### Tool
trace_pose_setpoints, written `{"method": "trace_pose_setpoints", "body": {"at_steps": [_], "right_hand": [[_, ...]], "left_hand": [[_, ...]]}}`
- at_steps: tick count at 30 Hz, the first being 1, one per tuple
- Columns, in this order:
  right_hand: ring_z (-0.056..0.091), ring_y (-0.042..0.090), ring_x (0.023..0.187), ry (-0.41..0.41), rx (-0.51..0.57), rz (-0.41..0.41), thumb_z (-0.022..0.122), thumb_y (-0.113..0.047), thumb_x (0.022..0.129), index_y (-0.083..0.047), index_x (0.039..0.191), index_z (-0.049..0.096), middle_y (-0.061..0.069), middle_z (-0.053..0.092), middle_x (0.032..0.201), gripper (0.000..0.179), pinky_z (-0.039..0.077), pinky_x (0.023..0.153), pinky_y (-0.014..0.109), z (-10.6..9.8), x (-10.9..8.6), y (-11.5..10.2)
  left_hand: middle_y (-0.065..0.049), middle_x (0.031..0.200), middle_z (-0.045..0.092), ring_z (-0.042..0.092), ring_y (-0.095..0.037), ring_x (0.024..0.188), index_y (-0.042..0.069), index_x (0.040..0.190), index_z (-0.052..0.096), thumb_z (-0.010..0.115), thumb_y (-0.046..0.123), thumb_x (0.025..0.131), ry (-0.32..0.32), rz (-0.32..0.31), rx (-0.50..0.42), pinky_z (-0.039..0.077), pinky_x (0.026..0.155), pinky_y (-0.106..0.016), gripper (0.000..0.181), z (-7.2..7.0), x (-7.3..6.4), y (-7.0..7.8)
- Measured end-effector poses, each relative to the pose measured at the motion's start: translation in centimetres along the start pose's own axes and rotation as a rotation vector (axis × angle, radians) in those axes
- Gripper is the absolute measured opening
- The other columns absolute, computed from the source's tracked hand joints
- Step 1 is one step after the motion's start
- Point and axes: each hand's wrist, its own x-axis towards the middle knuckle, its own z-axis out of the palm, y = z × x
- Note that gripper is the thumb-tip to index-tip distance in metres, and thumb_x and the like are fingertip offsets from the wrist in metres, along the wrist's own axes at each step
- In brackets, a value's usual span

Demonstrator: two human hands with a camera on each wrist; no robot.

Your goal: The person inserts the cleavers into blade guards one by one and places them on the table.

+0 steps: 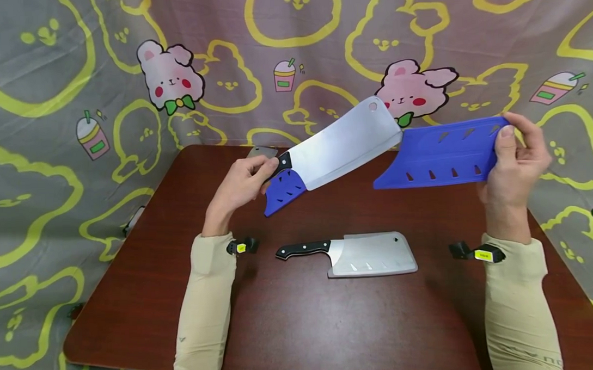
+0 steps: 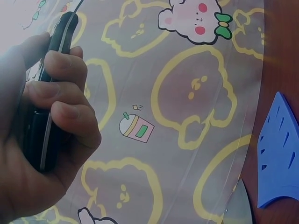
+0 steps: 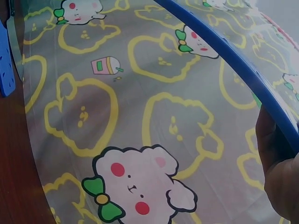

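My left hand (image 1: 242, 182) grips the black handle (image 2: 58, 42) of a cleaver (image 1: 346, 142), fingers curled round it in the left wrist view. The bare, broad blade slants up to the right above the table. On the right, my right hand (image 1: 516, 169) pinches the end of a blue slotted blade sheath (image 1: 437, 155), thumb on its near face. The raised sheath's left end overlaps the blade's tip edge in the head view. Only the edge of this sheath shows in the right wrist view, beside the fingers (image 3: 268, 135).
A second cleaver (image 1: 303, 249) lies on the brown table (image 1: 306, 321) in a translucent grey sheath (image 1: 377, 255). Behind the raised blade is another blue slotted sheath (image 1: 283, 193), partly hidden. A grey metal end (image 1: 262, 152) shows behind my left hand. A patterned curtain (image 1: 222, 24) surrounds the table.
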Motion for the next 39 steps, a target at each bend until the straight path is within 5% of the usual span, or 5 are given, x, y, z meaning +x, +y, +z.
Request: {"method": "trace_pose_setpoints", "body": {"at_steps": [17,25,39], "right_hand": [[0.064,0.021,0.061,-0.025,-0.015,-0.02,0.063,0.003,0.091,0.016,0.11,0.061,0.018,0.065,0.08,0.024,0.053,0.054,0.024,-0.02,-0.06,0.19],[0.064,0.021,0.061,-0.039,-0.026,-0.036,0.062,0.002,0.091,0.017,0.11,0.061,0.016,0.063,0.075,0.024,0.052,0.054,0.024,0.1,-0.07,0.33],[0.063,0.021,0.058,0.011,-0.005,-0.025,0.062,0.002,0.091,0.017,0.11,0.06,0.017,0.063,0.074,0.024,0.051,0.052,0.025,0.4,-0.06,0.62]], "left_hand": [[-0.013,0.06,0.05,0.039,-0.013,0.045,0.0,0.084,0.059,0.048,0.027,0.104,-0.006,-0.059,0.013,0.031,0.044,-0.027,0.035,-0.18,0.17,0.13],[-0.007,0.06,0.05,0.043,-0.018,0.046,0.011,0.083,0.06,0.05,0.039,0.102,0.001,-0.063,-0.003,0.034,0.044,-0.029,0.036,-0.23,0.24,-0.08],[-0.008,0.053,0.045,0.042,-0.025,0.043,0.009,0.073,0.057,0.052,0.048,0.099,-0.045,-0.014,-0.072,0.033,0.041,-0.032,0.048,-0.63,-0.2,-0.11]]}}
